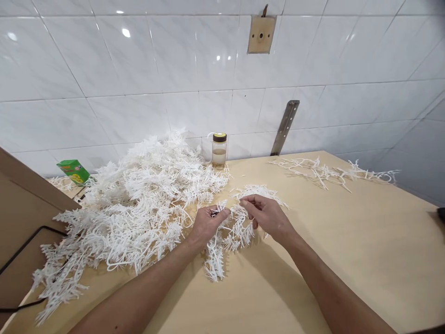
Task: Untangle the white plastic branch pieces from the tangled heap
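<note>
A white branching plastic sprig [214,260] hangs between my hands, over the middle of the wooden table. My left hand [208,225] is closed on its upper part, thumb pressed against the fingers. At its right side, my right hand [266,215] has thumb and forefinger pinched together by the sprig's tips; whatever lies between them is too small to make out. Just behind my right hand lies a small heap of loose white bits [259,190]. A large pile of similar white sprigs [146,195] spreads to the left of my hands.
Behind the pile's right end stands a lidded bottle [219,155] of liquid. Bare white branches [323,171] lie at the back right. A green box [73,171] is at the far left, near a brown panel [31,199] and black cable. A metal strip [285,127] leans against the tiled wall.
</note>
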A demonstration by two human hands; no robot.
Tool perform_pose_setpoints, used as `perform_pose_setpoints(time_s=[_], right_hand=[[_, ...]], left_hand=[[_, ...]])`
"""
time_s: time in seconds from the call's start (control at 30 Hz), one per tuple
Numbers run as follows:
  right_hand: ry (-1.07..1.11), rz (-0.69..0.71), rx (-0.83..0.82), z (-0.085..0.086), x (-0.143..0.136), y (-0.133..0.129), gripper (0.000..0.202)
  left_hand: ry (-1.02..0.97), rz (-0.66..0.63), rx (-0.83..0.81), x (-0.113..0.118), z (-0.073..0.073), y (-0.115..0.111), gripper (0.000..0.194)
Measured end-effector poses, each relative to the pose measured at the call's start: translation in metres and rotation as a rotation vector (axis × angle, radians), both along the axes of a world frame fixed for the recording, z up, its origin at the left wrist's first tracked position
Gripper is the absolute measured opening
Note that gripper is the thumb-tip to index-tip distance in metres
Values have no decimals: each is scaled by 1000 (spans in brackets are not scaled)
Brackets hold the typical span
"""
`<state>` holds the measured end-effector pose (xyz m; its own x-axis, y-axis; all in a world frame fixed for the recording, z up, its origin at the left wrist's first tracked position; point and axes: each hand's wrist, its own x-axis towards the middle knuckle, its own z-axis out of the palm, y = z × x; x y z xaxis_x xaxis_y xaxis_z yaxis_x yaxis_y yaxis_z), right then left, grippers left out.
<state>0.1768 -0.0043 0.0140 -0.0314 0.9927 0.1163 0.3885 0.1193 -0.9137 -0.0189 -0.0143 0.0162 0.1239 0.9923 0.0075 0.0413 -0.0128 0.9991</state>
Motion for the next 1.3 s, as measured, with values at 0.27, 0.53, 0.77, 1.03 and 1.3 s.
perform_pose_setpoints(time_s=[0.27,0.53,0.77,1.03,1.3], right_hand=[[44,193,-17,-7,-16,-6,28],[-3,105,80,-5,-11,-8,18],[-175,65,483,-1,-21,-14,7],[-288,54,534,-6,-22,-10,11],[-351,39,459,-6,-24,-9,12]], left_hand=[[70,-10,9,0,-3,0,45],[42,-13,-17,1,1,-2,45],[76,40,-2,4,2,-3,45],[85,31,11,3,-1,-2,44],[65,14,25,3,-4,0,45]])
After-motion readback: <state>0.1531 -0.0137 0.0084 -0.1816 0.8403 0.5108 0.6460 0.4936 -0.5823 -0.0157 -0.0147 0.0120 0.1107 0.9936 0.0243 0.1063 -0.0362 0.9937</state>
